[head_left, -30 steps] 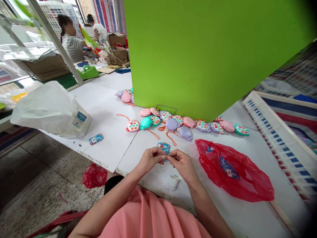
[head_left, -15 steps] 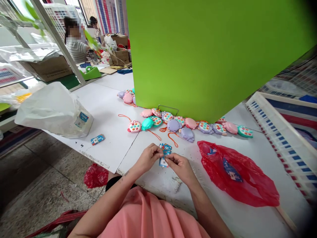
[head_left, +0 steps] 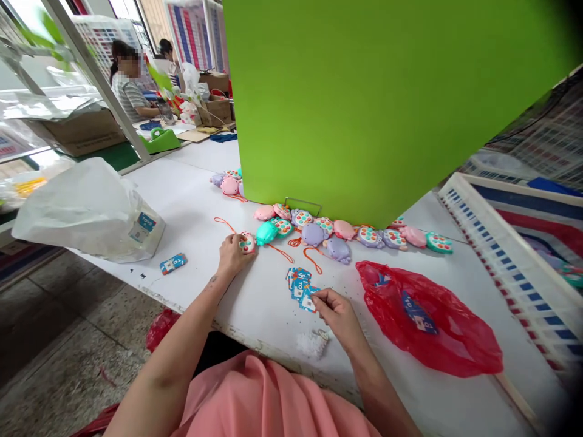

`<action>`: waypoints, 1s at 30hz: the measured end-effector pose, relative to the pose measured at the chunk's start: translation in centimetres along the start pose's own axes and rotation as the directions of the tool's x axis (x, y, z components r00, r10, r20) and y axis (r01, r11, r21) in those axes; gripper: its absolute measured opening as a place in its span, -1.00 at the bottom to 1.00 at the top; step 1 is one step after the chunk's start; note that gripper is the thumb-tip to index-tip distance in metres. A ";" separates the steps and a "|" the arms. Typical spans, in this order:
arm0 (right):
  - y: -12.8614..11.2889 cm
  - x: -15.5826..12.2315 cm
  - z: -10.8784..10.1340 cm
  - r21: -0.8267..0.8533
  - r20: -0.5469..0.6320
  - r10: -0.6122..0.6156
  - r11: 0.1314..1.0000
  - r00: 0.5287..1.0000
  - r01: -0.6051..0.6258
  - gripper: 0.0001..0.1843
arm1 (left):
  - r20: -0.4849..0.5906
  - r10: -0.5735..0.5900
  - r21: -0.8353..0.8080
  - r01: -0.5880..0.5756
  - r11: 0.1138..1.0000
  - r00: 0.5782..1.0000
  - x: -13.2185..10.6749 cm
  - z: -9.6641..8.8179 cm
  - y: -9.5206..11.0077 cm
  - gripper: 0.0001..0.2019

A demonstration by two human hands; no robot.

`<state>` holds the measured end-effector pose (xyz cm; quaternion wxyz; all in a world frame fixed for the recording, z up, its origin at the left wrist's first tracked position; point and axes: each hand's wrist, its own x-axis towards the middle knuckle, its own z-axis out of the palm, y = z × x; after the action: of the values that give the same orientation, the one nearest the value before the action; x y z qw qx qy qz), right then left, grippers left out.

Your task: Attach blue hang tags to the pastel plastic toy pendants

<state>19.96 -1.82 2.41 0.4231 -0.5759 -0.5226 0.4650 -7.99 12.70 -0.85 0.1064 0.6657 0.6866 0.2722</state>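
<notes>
Left of the middle, the left hand (head_left: 231, 255) is on a pink-and-white plastic toy (head_left: 247, 243) with coloured dots; I can't tell if it grips. Below the middle, the right hand (head_left: 335, 308) pinches a blue-and-white card (head_left: 308, 301) in its fingers (head_left: 320, 295).

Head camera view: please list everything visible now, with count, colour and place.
Flat tabletop: one, white, centre.
Tall flat panel: one, lime green, behind centre.
Animal-shaped plastic toys: over a dozen, pink, purple, turquoise, along panel's base.
Looped cords: several, orange, among toys.
Rectangular printed cards: several, blue and white, centre and left.
Translucent plastic bag: one, red, right.
Filmy plastic bag: one, whitish, left.
Slotted plastic crates: several, white, right and background.
Tangled strands: one bundle, white, near edge.
Cardboard boxes: at least two, brown, left background.
People: two, one grey-striped, far left.
Other items: uncounted, mixed colours, background and floor.
Left hand: one, on a toy.
Right hand: one, at cards.
</notes>
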 end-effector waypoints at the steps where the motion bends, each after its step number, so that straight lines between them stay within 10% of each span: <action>1: 0.2 0.2 0.0 0.021 -0.020 0.014 1.000 1.000 -0.014 -0.69 | -0.018 0.020 -0.033 -0.020 0.999 1.000 -1.0 0.0 0.4 -0.44; 9: 1.3 3.9 2.5 0.151 -0.368 -0.016 0.986 0.930 0.077 -0.66 | 0.040 0.341 -0.384 -0.300 0.873 0.939 -12.4 0.3 9.5 -0.43; 15: 1.4 4.6 3.8 -0.039 -0.486 -0.131 0.991 0.864 0.129 -0.72 | 0.074 0.443 -0.451 -0.366 0.814 0.893 -15.1 0.6 12.2 -0.54; 21: 0.1 3.6 2.8 -0.159 -0.466 -0.260 0.965 0.846 0.209 -0.77 | 0.237 0.254 -0.775 0.025 0.631 0.938 -13.3 -0.1 11.1 -0.48; 24: -0.6 3.0 2.6 -0.190 -0.399 -0.344 0.938 0.850 0.291 -0.80 | 0.457 0.232 -0.796 0.278 0.538 0.859 -12.1 -0.5 10.5 -0.52; 27: -1.0 2.6 2.6 -0.201 -0.339 -0.381 0.923 0.860 0.329 -0.84 | 0.558 0.280 -0.760 0.346 0.551 0.781 -11.3 -1.1 10.0 -0.51; 30: -1.0 2.3 2.5 -0.227 -0.312 -0.394 0.915 0.864 0.335 -0.86 | 0.549 0.263 -0.720 0.289 0.631 0.793 -10.8 -2.0 9.7 -0.62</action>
<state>17.31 0.62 2.63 0.5407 -0.5731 -0.5748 0.2210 0.25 1.38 3.47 0.5986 0.5981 0.4334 0.3100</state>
